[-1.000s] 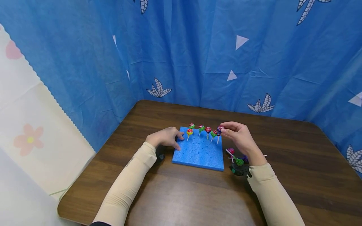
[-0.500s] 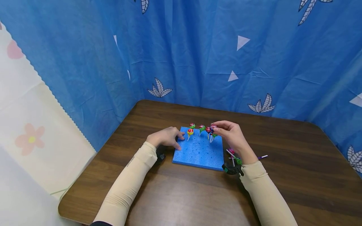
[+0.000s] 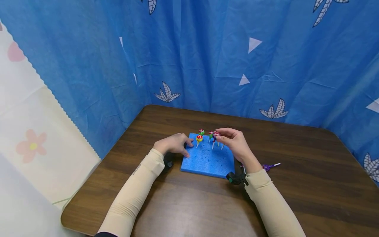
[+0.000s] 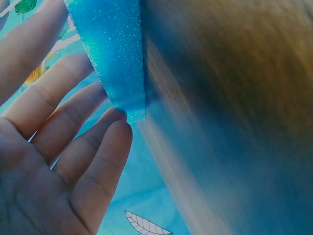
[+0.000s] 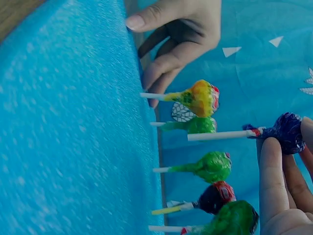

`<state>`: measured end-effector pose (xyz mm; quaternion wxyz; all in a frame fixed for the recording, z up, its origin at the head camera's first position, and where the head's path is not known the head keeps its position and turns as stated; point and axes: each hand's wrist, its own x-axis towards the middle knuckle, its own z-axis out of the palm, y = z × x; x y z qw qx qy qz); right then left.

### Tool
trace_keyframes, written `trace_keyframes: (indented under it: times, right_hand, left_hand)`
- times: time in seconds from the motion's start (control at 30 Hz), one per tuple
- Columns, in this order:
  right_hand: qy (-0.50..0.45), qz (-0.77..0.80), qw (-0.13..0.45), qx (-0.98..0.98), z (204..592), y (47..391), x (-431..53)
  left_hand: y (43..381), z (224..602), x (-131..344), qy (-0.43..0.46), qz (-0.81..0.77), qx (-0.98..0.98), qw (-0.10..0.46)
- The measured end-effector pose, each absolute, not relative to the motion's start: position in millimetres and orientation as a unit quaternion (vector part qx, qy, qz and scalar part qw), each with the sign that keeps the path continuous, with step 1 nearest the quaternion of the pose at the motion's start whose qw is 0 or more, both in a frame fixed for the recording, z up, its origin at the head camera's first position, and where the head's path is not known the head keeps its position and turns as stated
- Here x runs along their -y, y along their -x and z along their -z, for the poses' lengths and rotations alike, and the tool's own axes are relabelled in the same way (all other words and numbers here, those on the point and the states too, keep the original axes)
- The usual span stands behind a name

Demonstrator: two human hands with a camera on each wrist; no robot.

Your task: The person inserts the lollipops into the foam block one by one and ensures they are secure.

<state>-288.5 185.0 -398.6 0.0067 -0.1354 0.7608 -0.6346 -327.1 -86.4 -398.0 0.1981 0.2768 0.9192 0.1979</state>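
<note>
A blue foam board (image 3: pixel 207 164) dotted with small holes lies on the table. Along its far side several wrapped lollipops stand upright in it, among them a yellow one (image 5: pixel 200 98), a green one (image 5: pixel 213 166) and a dark one with red (image 5: pixel 218 197). My right hand (image 3: pixel 238 146) pinches a dark blue lollipop (image 5: pixel 288 133) by its wrapped head above the board, and the stick's free end is apart from the foam in the right wrist view. At the board's left edge my left hand (image 3: pixel 175 144) rests with extended fingers, touching the foam.
A purple lollipop (image 3: pixel 267 167) lies on the brown wooden table (image 3: pixel 195 207) right of the board. More sticks there are mostly hidden by the right wrist. A blue curtain (image 3: pixel 207 59) hangs behind the table.
My right hand has moved left over the board with the dark blue lollipop, passing from the right edge towards the middle. The left hand has stayed in place.
</note>
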Motion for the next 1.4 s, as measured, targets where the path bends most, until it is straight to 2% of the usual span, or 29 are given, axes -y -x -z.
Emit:
trace_keyframes:
  times: [0.5, 1.4]
  right_hand:
    - [0.133, 0.619, -0.009, -0.774, 410, 286, -166]
    - [0.122, 0.575, -0.033, -0.808, 415, 286, -164]
  left_hand:
    - [327, 399, 86, -0.273, -0.193, -0.921, 0.198]
    - [326, 399, 85, -0.276, -0.198, -0.920, 0.195]
